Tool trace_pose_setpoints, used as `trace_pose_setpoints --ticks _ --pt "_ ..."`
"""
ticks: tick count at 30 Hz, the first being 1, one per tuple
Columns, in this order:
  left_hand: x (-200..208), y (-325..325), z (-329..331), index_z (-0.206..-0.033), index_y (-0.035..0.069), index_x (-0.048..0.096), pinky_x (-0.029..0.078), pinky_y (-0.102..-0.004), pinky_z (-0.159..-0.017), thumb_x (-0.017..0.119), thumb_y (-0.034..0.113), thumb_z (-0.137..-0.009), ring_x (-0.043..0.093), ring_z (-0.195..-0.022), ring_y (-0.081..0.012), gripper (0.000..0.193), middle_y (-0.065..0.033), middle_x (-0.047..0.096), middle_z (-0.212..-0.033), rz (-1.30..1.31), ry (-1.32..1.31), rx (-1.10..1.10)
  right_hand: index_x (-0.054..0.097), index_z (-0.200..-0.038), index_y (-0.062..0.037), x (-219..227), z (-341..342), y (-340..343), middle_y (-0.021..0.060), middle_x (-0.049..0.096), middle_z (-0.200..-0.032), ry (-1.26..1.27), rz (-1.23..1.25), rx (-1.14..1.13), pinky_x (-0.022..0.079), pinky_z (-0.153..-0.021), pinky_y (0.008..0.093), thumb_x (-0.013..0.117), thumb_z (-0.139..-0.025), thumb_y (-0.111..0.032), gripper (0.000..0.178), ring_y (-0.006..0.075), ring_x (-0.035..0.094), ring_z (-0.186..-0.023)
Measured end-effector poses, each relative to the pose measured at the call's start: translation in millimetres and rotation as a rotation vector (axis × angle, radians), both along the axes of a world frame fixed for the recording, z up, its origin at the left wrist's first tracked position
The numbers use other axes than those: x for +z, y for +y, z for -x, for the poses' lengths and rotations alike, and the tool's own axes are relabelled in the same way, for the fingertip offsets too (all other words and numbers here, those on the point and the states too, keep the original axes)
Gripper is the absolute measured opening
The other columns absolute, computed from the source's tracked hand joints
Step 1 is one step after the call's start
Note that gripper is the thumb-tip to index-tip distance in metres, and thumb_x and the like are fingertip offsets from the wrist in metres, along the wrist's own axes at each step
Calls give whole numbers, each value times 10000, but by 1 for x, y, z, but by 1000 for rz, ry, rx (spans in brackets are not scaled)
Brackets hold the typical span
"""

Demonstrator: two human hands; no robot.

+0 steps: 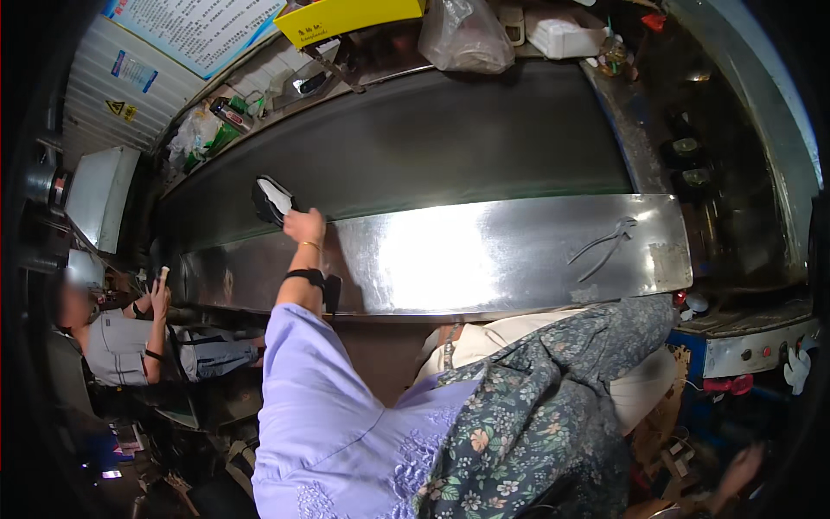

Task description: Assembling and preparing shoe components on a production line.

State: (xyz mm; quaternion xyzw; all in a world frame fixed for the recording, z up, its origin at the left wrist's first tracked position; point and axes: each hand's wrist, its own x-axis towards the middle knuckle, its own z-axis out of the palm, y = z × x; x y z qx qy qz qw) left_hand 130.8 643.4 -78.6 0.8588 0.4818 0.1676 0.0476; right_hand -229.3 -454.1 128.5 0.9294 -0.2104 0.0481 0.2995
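Observation:
My left hand reaches out over the near edge of a dark conveyor belt. Its fingers are closed on one end of a black shoe with a white inside, which lies tilted at the belt's left part. Low at the right edge is my right hand, down beside my seat and well away from the belt. It is dim and smeared, so its fingers are not clear. A pair of pincers lies on the shiny metal ledge between me and the belt.
A co-worker sits at the left, holding a small pale object. Beyond the belt are a yellow box, a clear plastic bag and a white container. A control panel with knobs stands at right.

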Motion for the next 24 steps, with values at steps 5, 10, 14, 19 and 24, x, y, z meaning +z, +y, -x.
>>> trace_pose_setpoints --ticks 5,10,14,19,24 --pt "2 96 -3 -986 -61 648 523 -451 -845 669 310 -755 675 -907 -370 438 -238 683 -1041 116 -40 138 543 -1317 -55 -121 -20 117 194 529 -1352 303 -475 -102 357 -1082 344 511 -964 -240 400 284 488 -1263" --pt "-16 144 4 -996 -78 682 503 -368 -696 655 278 -756 651 -816 -208 430 -115 692 -904 613 -253 -35 542 -1315 -63 -153 16 220 155 616 -1232 349 -543 -147 479 -934 383 480 -998 -282 390 292 584 -1110" --pt "-28 137 -7 -1033 23 655 522 -393 -744 649 284 -805 623 -823 -231 347 -93 654 -939 846 -318 -6 563 -1279 -55 -143 17 247 136 645 -1176 229 -817 -438 497 -899 370 468 -1005 -228 338 268 615 -1050" --pt "-9 56 -20 -1046 -6 633 583 -405 -791 627 204 -837 676 -874 -281 296 -132 678 -949 1249 -582 -111 604 -1210 -34 -133 -13 267 120 658 -1151 -4 -954 -369 484 -905 335 518 -973 -160 282 227 617 -1047" --pt "50 -93 -39 -1011 28 626 595 -379 -693 626 201 -906 689 -810 -254 202 -110 693 -932 1922 -654 -178 646 -1141 -13 -122 -81 268 104 671 -1125 -302 -1194 -231 471 -911 299 569 -941 -92 229 185 620 -1045"
